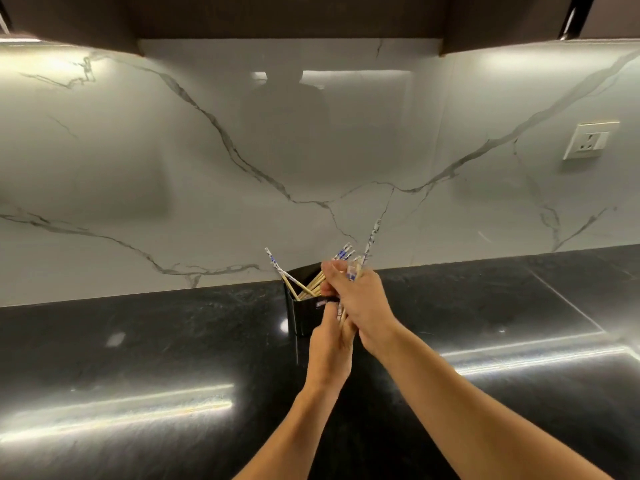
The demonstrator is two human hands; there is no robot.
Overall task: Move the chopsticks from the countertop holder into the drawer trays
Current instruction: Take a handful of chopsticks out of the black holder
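Left hand point(329, 344): nearest, curled round the lower ends of the chopsticks point(367, 249), just under the right hand.
Right hand point(362, 301): clenched round their middle, with the tops fanning out above it.
Slip risk: the fan is uneven, so a slack squeeze could drop one on the tabletop point(138, 358).
Holder point(302, 318): just beyond the left hand; a snagged tip could topple it on lifting.
Loose sticks point(294, 284): leaning in the holder, likely to spill if it tips.
Drawer: not in view.

A home kitchen is showing here: a polished black stone tabletop point(138, 341) is running below a white veined backsplash point(138, 168), dark cabinets point(277, 15) are hanging above the tabletop, a socket point(590, 140) is sitting above its right end, and a chopstick holder point(302, 318) is standing on it.
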